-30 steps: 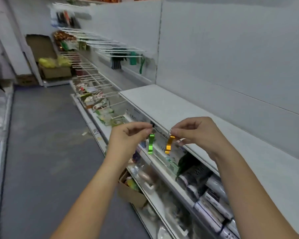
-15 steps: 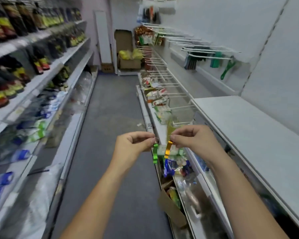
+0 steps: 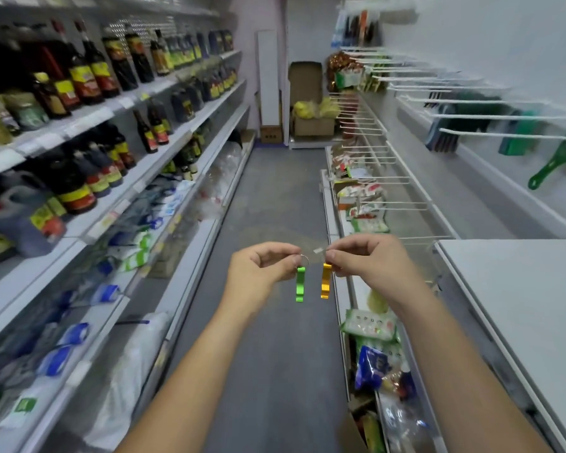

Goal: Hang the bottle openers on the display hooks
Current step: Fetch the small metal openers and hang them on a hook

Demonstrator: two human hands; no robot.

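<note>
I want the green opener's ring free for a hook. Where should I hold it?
Probably pinch the green opener by its flat body, from the sides, below its ring; it hangs upright from the left hand, so the ring on top would be clear.

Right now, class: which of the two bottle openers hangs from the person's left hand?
The green bottle opener, whose ring the left hand pinches; the orange bottle opener hangs from the right hand instead.

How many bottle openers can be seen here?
2. The green bottle opener hangs from the left hand; the orange bottle opener hangs from the right hand. More may hang on the blurred hooks.
</note>
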